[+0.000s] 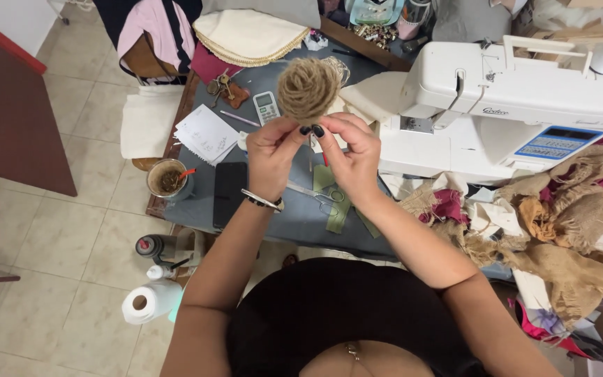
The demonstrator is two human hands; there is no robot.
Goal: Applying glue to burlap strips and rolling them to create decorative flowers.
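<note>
A round rosette of coiled brown jute twine [308, 89] is held up over the grey table [294, 216]. My left hand [271, 155] pinches its lower left edge, and my right hand [349, 153] pinches its lower right edge, dark-painted fingertips meeting just under it. A bracelet sits on my left wrist. Under my hands lie scissors [315, 195] and olive green fabric strips [336, 206].
A white sewing machine [504, 105] stands to the right, with heaped burlap scraps [567, 230] in front of it. A black phone [229, 193], a cup [169, 179], papers [206, 132] and a remote [266, 107] lie left. A paper roll [149, 301] sits on the tiled floor.
</note>
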